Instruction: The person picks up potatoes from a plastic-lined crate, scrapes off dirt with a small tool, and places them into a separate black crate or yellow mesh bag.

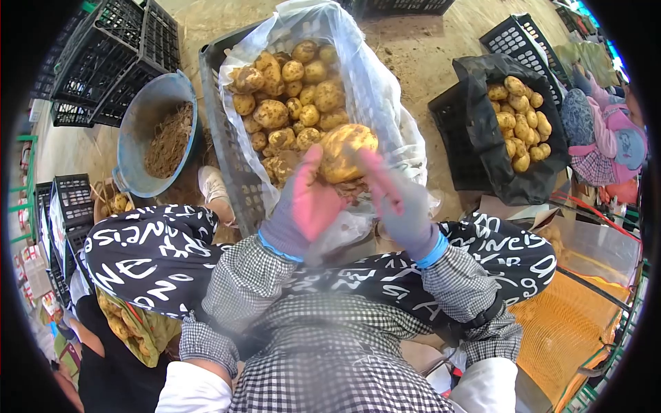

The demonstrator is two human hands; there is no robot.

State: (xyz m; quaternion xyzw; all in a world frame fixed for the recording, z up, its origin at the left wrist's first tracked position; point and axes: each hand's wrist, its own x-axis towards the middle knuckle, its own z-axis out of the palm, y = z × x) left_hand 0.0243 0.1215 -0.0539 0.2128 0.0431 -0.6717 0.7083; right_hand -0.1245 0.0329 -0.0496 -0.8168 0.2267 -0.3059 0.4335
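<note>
Gloved hands: two, one left hand (306, 206) and one right hand (399, 203). Large potato (348, 151) held between them: one.

Lined crates: two, one grey crate (220, 117) with one clear bag (375, 82), and one black crate (451, 138) with one black bag (482, 151).

Loose potatoes (296, 103) in the bags: too many to count exactly.

Blue tub (141, 117): one.

Other person (609, 138), at the right edge: one.

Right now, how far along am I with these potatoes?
Looks done: a smaller batch sits in the black-lined crate on the right. In hand: your left hand and right hand grip one big potato above the clear-lined crate. Left: the heap of potatoes in that crate is large, so most probably remain to be handled.
</note>
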